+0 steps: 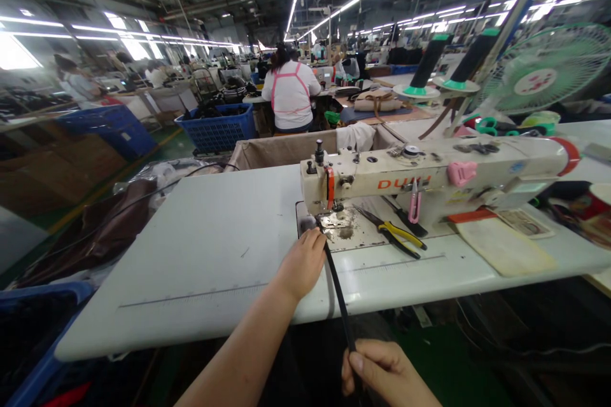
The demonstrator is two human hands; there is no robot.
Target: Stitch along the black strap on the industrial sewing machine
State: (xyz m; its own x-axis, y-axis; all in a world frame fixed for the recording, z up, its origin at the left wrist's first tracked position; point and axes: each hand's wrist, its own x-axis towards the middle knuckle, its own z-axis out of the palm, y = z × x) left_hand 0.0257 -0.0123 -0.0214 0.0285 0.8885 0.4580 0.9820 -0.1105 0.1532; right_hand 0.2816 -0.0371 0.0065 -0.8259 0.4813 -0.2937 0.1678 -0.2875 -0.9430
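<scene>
A narrow black strip runs from beside the needle area of the white sewing machine down past the table's front edge. My left hand is at the strip's upper end, its fingers closed on it close to the presser foot. Lower down, in front of the table edge, my right hand pinches the same strip between thumb and fingers. Yellow-and-black pliers and pink-handled snips are on the machine, right of my left hand.
The white tabletop extends left. A cloth-lined bin stands behind it, with a blue crate farther back. Thread cones and a green fan are at the right. A seated person is ahead.
</scene>
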